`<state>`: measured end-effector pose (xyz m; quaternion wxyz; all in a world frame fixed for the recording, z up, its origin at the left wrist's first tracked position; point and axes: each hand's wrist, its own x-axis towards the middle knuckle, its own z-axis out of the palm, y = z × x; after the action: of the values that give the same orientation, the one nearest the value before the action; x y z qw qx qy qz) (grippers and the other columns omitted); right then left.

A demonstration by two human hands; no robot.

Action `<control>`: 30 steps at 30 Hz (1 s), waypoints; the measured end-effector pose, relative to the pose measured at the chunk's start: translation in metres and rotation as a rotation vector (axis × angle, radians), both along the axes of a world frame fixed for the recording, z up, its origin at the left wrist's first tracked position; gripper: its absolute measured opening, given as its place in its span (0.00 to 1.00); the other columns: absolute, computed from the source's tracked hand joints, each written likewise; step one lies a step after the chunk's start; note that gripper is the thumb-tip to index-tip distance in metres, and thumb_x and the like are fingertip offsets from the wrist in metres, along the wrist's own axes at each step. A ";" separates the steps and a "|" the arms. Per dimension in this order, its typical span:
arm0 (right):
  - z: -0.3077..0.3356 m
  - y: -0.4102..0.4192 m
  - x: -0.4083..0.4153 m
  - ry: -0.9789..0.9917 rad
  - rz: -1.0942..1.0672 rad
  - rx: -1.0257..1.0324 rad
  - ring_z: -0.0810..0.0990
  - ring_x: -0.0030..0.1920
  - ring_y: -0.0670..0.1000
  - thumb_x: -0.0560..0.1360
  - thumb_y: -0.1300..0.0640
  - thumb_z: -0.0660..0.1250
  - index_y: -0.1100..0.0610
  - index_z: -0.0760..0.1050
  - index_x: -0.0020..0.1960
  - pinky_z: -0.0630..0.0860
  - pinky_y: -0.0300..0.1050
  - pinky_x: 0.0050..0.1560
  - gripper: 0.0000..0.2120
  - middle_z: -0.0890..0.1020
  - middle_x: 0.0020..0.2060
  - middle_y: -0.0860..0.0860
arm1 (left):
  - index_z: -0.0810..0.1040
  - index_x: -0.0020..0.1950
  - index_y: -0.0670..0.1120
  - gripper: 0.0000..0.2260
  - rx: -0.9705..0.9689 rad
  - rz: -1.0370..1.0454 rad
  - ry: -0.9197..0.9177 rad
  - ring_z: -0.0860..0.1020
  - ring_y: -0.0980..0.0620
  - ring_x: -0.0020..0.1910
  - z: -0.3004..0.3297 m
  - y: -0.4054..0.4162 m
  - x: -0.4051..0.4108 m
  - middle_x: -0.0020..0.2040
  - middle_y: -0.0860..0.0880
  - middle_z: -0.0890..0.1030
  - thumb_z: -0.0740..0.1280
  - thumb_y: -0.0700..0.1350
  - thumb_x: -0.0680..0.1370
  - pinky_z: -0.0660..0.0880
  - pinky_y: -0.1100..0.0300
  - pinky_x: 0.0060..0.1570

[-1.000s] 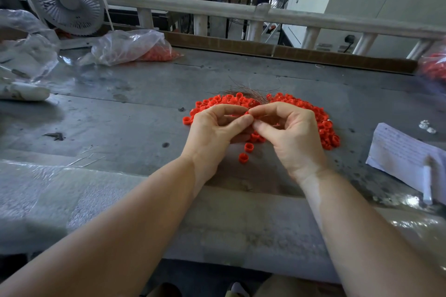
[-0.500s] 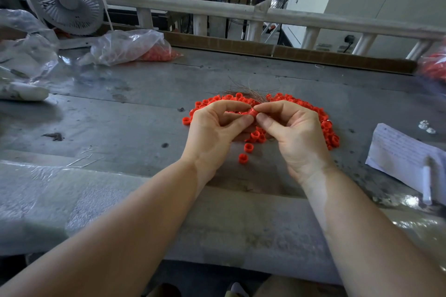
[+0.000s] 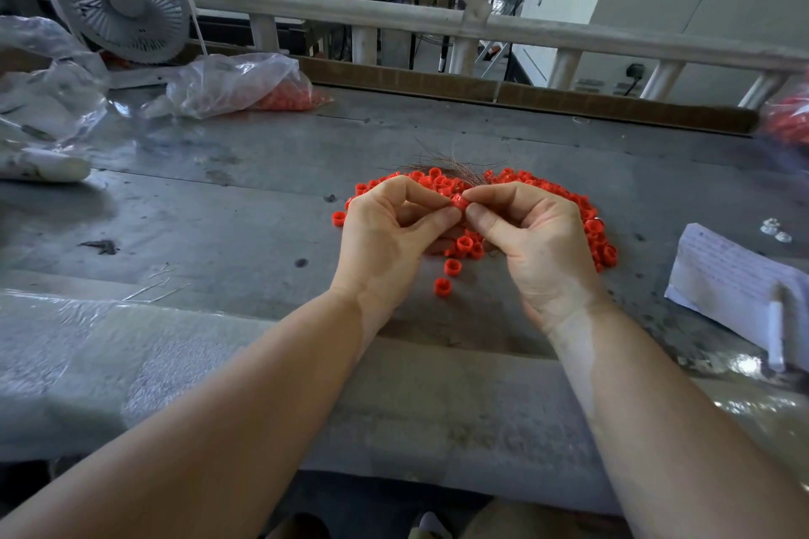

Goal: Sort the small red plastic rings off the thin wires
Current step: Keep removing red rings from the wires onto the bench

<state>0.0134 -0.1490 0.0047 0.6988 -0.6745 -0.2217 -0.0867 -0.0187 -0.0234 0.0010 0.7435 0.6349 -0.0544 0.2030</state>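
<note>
Two hands pinch one red ring above the pile on the desk.

Left hand [image 3: 385, 241] and right hand [image 3: 538, 245] meet fingertip to fingertip, each with curled fingers nipping the red ring [image 3: 458, 201]. Beneath them the pile of rings [image 3: 591, 228] lies on the grey desk [image 3: 219, 210], with thin wires [image 3: 451, 166] at its far edge.
</note>
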 end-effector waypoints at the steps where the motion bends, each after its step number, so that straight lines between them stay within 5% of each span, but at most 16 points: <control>1: 0.000 0.000 0.000 -0.001 -0.002 -0.003 0.81 0.39 0.43 0.70 0.68 0.69 0.51 0.80 0.38 0.74 0.34 0.42 0.12 0.84 0.34 0.45 | 0.75 0.37 0.42 0.09 -0.001 0.000 0.000 0.82 0.54 0.31 0.000 0.000 0.000 0.29 0.50 0.82 0.69 0.29 0.71 0.77 0.65 0.32; 15: 0.000 0.000 -0.002 -0.065 -0.056 -0.077 0.83 0.42 0.49 0.70 0.67 0.70 0.50 0.80 0.37 0.77 0.42 0.47 0.12 0.84 0.36 0.48 | 0.75 0.38 0.40 0.04 -0.370 -0.235 0.185 0.82 0.53 0.31 0.001 0.007 0.003 0.31 0.47 0.82 0.65 0.34 0.74 0.77 0.65 0.30; 24: 0.002 0.002 -0.007 -0.204 -0.179 -0.265 0.80 0.38 0.38 0.68 0.63 0.73 0.49 0.81 0.40 0.72 0.29 0.40 0.09 0.82 0.35 0.41 | 0.77 0.41 0.42 0.04 -0.345 -0.204 0.250 0.82 0.54 0.32 -0.003 0.010 0.006 0.31 0.48 0.82 0.67 0.33 0.71 0.78 0.64 0.32; 30: 0.000 0.003 -0.008 -0.280 -0.276 -0.396 0.80 0.40 0.43 0.69 0.63 0.73 0.55 0.82 0.42 0.72 0.28 0.42 0.05 0.82 0.37 0.45 | 0.80 0.48 0.39 0.07 -0.287 -0.235 0.275 0.83 0.50 0.40 -0.005 0.009 0.007 0.40 0.44 0.84 0.66 0.34 0.73 0.81 0.59 0.42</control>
<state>0.0058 -0.1464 0.0047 0.4977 -0.8032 -0.2347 -0.2284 -0.0115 -0.0148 -0.0044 0.8451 0.5336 0.0033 0.0323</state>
